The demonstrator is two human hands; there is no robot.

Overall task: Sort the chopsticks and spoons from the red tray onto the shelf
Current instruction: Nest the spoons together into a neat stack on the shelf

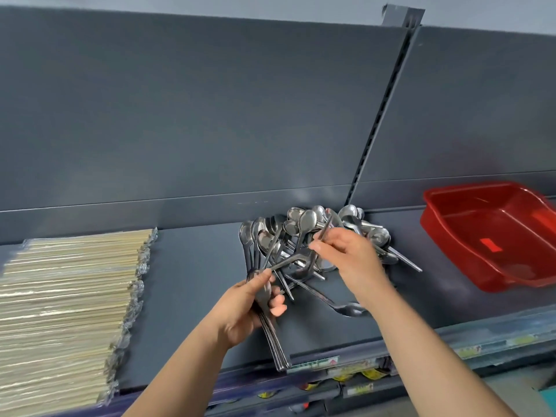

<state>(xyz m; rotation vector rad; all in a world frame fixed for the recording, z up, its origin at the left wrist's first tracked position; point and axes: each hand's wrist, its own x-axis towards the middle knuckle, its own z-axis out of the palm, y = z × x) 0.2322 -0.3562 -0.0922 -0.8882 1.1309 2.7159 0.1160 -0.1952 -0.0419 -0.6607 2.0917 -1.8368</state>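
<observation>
A heap of steel spoons [304,227] lies on the dark grey shelf [192,284], against its back wall. My left hand [249,308] grips a stacked bundle of spoons [275,344] whose handles point toward the front edge. My right hand [346,260] hovers over the heap and pinches the handle of one spoon [323,233] between thumb and fingers. Wrapped packs of pale wooden chopsticks [66,302] lie side by side on the left of the shelf. The red tray [487,233] sits at the right, and nothing shows inside it.
A slotted upright [382,115] splits the grey back panel. Price labels [355,371] run along the shelf's front rail. Bare shelf lies between the chopstick packs and the spoon heap.
</observation>
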